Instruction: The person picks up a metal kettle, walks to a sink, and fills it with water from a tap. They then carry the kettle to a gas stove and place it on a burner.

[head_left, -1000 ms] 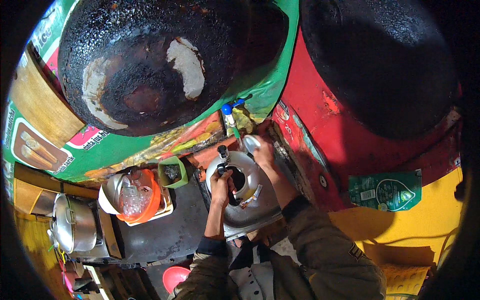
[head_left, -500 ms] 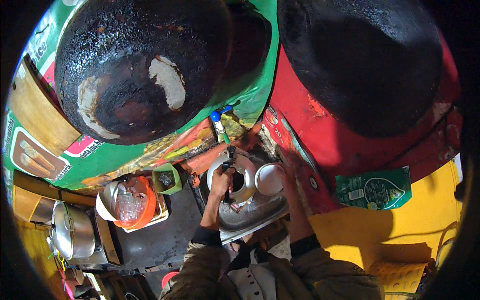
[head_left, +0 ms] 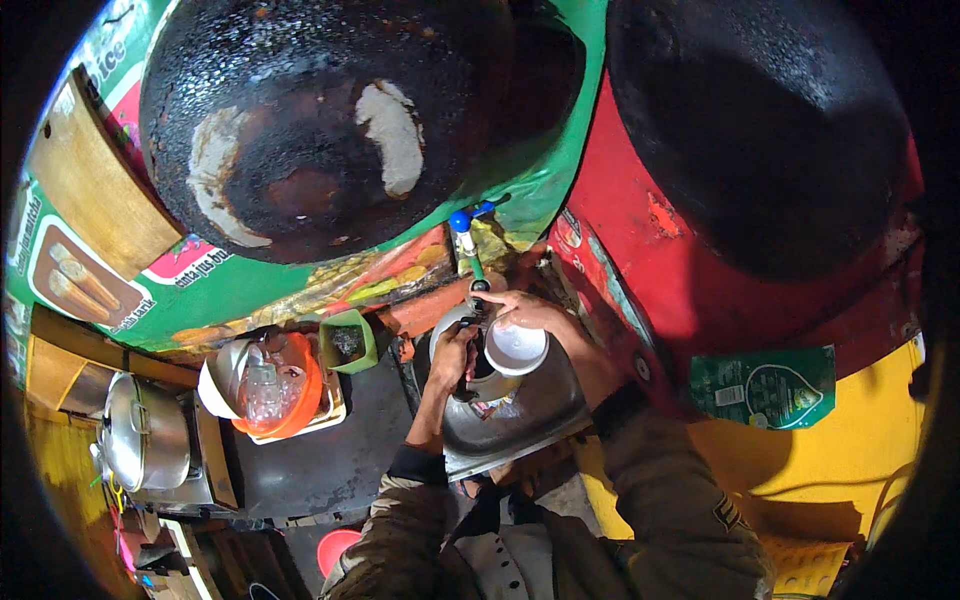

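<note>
My left hand (head_left: 453, 358) is closed round the black handle (head_left: 470, 376) of a round silver kettle-like pot (head_left: 437, 342) in the metal sink (head_left: 540, 400). My right hand (head_left: 535, 312) reaches over the pot's right side. Its index finger stretches to the dark spout end of the tap (head_left: 465, 232), while a white bowl (head_left: 518, 350) hangs under the palm, apparently gripped by the other fingers, which are partly hidden. The tap has a blue top and a green hose section.
Two big blackened woks (head_left: 290, 130) stand beyond the sink. To the left are an orange basin (head_left: 313, 390) with glassware, a green square container (head_left: 350, 342) and a lidded metal pot (head_left: 145, 435). A green pouch (head_left: 765, 387) lies on the right.
My right hand has moved left and forward with the white bowl, over the pot's edge, and its index finger now reaches the tap. My left hand keeps its hold.
</note>
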Demonstrator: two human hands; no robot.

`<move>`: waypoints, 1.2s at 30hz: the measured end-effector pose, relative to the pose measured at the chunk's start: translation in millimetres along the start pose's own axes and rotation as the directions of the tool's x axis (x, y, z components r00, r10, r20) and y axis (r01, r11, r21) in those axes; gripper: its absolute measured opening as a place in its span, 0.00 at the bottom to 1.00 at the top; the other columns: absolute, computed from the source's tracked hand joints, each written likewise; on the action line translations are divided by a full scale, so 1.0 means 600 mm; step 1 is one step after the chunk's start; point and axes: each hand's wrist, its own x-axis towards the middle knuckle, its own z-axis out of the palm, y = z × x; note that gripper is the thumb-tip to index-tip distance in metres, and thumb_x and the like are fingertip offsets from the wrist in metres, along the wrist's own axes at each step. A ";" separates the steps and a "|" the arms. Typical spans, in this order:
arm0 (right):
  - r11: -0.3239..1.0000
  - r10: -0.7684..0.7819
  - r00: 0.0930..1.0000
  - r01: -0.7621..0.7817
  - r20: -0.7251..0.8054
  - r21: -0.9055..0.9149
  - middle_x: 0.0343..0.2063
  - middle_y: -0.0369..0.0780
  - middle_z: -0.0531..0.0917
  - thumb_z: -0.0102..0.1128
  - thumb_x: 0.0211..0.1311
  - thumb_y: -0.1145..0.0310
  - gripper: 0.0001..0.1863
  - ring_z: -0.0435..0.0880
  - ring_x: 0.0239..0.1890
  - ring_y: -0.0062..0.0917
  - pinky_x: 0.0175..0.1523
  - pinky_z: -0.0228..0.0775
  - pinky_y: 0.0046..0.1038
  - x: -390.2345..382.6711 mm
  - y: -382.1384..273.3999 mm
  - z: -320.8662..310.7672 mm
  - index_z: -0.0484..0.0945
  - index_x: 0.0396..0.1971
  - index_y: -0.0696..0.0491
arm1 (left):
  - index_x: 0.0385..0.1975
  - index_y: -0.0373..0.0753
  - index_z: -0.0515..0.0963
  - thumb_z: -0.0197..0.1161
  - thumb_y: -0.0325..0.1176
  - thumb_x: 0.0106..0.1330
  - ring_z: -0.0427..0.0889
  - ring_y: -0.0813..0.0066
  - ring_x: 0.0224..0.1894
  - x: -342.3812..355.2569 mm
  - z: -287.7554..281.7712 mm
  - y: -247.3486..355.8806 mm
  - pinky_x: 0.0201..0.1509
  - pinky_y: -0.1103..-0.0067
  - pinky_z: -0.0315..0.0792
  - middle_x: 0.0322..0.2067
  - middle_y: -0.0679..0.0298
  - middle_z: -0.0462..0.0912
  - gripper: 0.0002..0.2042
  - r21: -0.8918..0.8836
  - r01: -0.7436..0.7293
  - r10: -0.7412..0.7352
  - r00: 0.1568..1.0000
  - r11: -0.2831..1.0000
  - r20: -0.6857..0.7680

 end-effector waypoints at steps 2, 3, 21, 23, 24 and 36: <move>0.971 -0.160 0.986 0.148 -0.053 -0.188 0.28 0.33 0.77 0.57 0.53 0.83 0.44 0.71 0.28 0.16 0.34 0.66 0.24 -0.002 -0.005 0.021 0.59 0.72 0.41 | 0.33 0.34 0.70 0.51 0.36 0.71 0.64 0.75 0.08 0.003 0.001 0.001 0.10 0.77 0.58 0.12 0.64 0.67 0.11 0.009 0.022 -0.022 1.000 1.000 -0.013; 0.919 -0.192 0.981 0.166 -0.039 -0.358 0.30 0.35 0.78 0.56 0.52 0.83 0.43 0.71 0.29 0.16 0.35 0.66 0.24 -0.006 -0.008 0.032 0.61 0.71 0.42 | 0.33 0.34 0.70 0.52 0.37 0.71 0.64 0.75 0.08 0.005 0.002 0.001 0.10 0.77 0.58 0.13 0.64 0.67 0.11 -0.021 0.056 -0.056 0.998 0.998 -0.013; 0.674 -0.206 0.918 -0.117 -0.338 -0.729 0.42 0.52 0.83 0.52 0.46 0.83 0.48 0.86 0.34 0.41 0.38 0.76 0.38 -0.109 -0.084 0.077 0.59 0.71 0.34 | 0.38 0.36 0.71 0.57 0.43 0.72 0.64 0.78 0.09 0.000 0.029 0.016 0.11 0.77 0.58 0.14 0.68 0.67 0.14 0.058 0.075 -0.076 0.997 0.996 0.024; 0.591 -0.286 0.912 -0.073 -0.293 -0.803 0.38 0.53 0.84 0.53 0.46 0.82 0.47 0.85 0.31 0.44 0.34 0.75 0.41 -0.093 -0.089 0.067 0.59 0.71 0.33 | 0.36 0.36 0.71 0.58 0.43 0.71 0.64 0.78 0.10 -0.009 0.032 0.018 0.11 0.78 0.59 0.14 0.68 0.67 0.14 0.046 0.086 -0.086 0.996 0.995 0.011; 0.557 -0.315 0.910 -0.054 -0.271 -0.829 0.36 0.53 0.84 0.54 0.46 0.81 0.47 0.84 0.29 0.45 0.33 0.75 0.43 -0.086 -0.088 0.063 0.60 0.70 0.32 | 0.37 0.36 0.72 0.58 0.43 0.71 0.64 0.79 0.10 -0.014 0.035 0.020 0.11 0.78 0.59 0.14 0.68 0.67 0.14 0.061 0.112 -0.111 0.994 0.992 -0.012; 0.992 0.103 0.970 -0.116 -0.220 -0.046 0.47 0.46 0.79 0.64 0.49 0.78 0.45 0.81 0.39 0.26 0.43 0.75 0.28 -0.076 -0.030 -0.010 0.58 0.71 0.50 | 0.38 0.34 0.74 0.60 0.43 0.69 0.70 0.79 0.12 -0.042 0.018 0.047 0.16 0.76 0.64 0.14 0.67 0.71 0.15 0.370 -0.087 0.066 0.995 0.925 0.068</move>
